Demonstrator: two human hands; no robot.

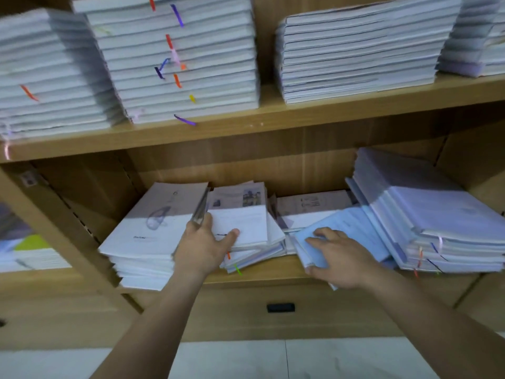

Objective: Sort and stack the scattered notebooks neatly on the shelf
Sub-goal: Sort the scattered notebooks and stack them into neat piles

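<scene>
On the lower shelf (262,273) lie scattered notebooks. A white stack (147,233) sits at the left, its top cover lifted at the right edge. My left hand (203,248) grips that lifted cover edge, thumb spread toward the small middle pile (241,227). My right hand (337,258) presses flat on a tilted light-blue notebook (341,231), thumb curled under its front edge. The blue notebook leans against a tall slanted stack (426,214) at the right. More notebooks (314,205) lie flat behind it.
The upper shelf (246,124) carries tall neat stacks with coloured ribbon markers (177,64), and another stack (355,53) at the right. A shelf side panel (62,228) stands left. A drawer front with a black handle (281,307) is below, then pale floor tiles.
</scene>
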